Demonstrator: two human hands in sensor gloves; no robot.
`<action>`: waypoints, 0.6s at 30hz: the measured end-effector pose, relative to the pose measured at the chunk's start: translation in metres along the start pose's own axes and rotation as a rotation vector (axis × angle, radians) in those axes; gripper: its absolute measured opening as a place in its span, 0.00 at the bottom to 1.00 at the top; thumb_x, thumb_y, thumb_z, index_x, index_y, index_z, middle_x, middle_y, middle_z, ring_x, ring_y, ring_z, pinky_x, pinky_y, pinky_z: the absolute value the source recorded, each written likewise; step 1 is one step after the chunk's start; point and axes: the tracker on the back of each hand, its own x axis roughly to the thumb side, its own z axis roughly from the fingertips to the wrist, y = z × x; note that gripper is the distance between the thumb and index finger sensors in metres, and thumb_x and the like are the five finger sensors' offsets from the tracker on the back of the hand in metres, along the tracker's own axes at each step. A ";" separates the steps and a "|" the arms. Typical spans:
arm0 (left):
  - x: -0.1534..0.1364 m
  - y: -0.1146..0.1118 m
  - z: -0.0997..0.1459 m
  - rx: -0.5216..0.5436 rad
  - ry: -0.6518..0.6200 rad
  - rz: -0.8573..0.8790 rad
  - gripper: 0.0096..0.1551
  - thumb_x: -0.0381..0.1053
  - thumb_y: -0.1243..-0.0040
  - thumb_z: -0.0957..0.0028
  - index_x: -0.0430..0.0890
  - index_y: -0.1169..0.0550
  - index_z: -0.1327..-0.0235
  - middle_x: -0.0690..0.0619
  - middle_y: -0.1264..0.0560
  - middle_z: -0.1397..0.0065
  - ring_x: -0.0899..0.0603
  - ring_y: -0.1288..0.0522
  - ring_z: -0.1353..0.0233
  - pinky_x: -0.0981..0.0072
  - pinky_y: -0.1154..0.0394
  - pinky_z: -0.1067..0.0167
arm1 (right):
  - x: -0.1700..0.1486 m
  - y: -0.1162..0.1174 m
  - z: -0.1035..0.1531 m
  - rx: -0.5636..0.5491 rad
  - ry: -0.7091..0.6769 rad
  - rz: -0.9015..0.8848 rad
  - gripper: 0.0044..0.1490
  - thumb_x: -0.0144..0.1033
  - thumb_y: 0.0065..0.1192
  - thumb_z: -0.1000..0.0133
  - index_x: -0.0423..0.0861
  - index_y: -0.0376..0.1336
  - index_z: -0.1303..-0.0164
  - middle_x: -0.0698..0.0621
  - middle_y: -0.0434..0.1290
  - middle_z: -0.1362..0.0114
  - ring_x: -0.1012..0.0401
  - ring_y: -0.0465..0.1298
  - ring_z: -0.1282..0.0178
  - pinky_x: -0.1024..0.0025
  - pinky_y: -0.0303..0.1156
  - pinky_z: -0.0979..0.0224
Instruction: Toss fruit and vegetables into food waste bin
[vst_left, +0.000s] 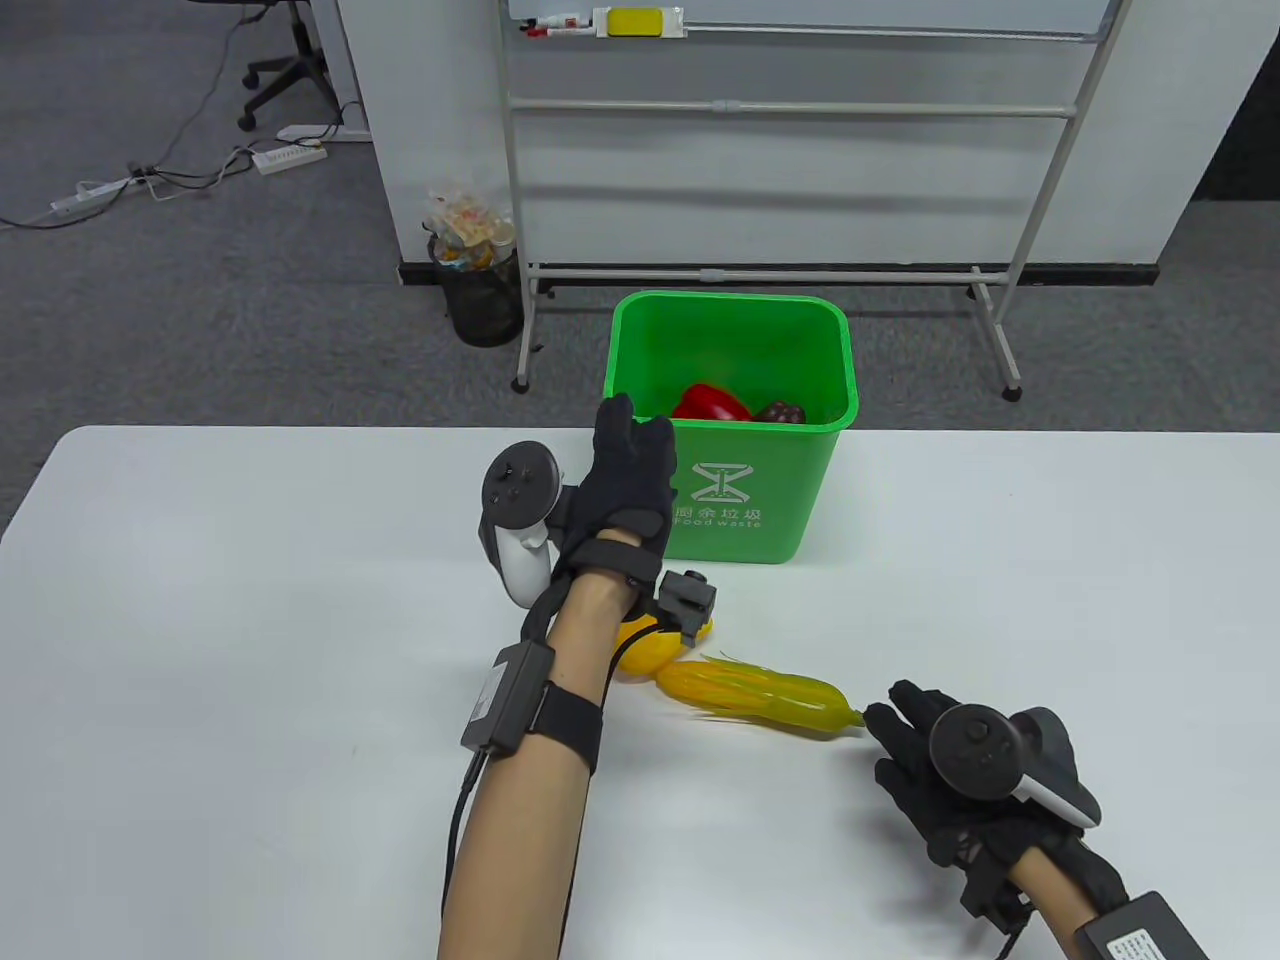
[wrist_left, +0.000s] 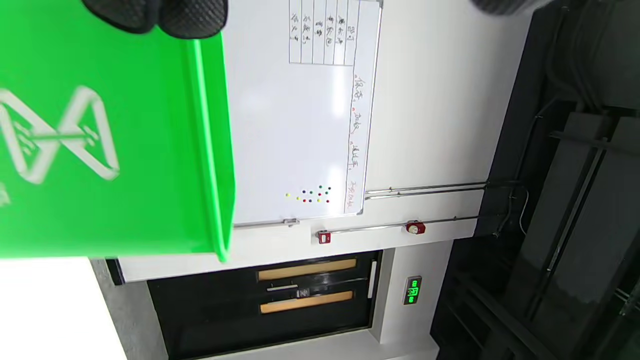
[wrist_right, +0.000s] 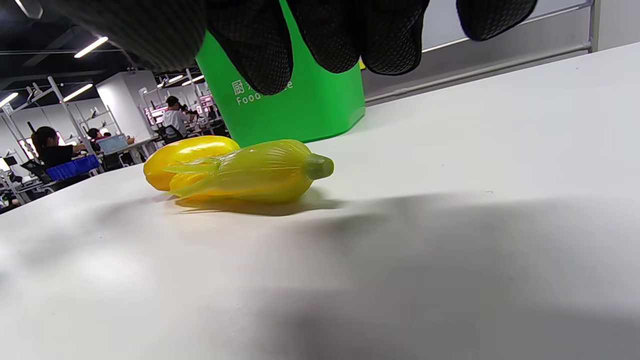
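The green food waste bin (vst_left: 745, 330) stands at the table's far edge, with a red pepper (vst_left: 710, 403) and a dark fruit (vst_left: 781, 412) inside. My left hand (vst_left: 632, 440) is raised at the bin's near left rim, fingers extended, holding nothing; its fingertips (wrist_left: 165, 17) show over the bin wall (wrist_left: 125, 125). A corn cob in its husk (vst_left: 765, 697) lies on the table next to a yellow fruit (vst_left: 645, 647), partly hidden by my left wrist. My right hand (vst_left: 900, 725) is open, low over the table at the cob's stem end (wrist_right: 318, 166), fingers (wrist_right: 320, 35) not gripping it.
A whiteboard stand (vst_left: 780, 270) is on the floor behind the bin, with a black mesh wastebasket (vst_left: 485, 295) to its left. The white table (vst_left: 250, 600) spreads wide on both sides of the hands.
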 end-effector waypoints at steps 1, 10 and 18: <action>0.000 0.004 0.005 0.013 -0.011 -0.051 0.54 0.72 0.56 0.48 0.42 0.57 0.24 0.28 0.57 0.21 0.22 0.41 0.27 0.30 0.39 0.34 | 0.002 0.000 0.000 -0.002 -0.005 0.003 0.43 0.53 0.57 0.49 0.48 0.58 0.23 0.43 0.54 0.16 0.40 0.59 0.16 0.29 0.52 0.22; -0.031 -0.007 0.038 -0.323 -0.101 -0.798 0.42 0.63 0.46 0.48 0.55 0.46 0.22 0.37 0.54 0.17 0.23 0.46 0.22 0.25 0.44 0.31 | 0.005 0.000 0.001 0.001 -0.025 0.014 0.43 0.53 0.57 0.49 0.48 0.58 0.23 0.43 0.54 0.16 0.40 0.59 0.16 0.29 0.52 0.22; -0.122 -0.041 0.053 -0.651 0.023 -1.417 0.53 0.51 0.28 0.56 0.65 0.50 0.27 0.47 0.62 0.17 0.24 0.53 0.19 0.25 0.49 0.29 | 0.001 0.002 0.000 0.022 -0.016 -0.006 0.43 0.53 0.57 0.49 0.48 0.59 0.23 0.43 0.54 0.16 0.39 0.59 0.16 0.29 0.52 0.22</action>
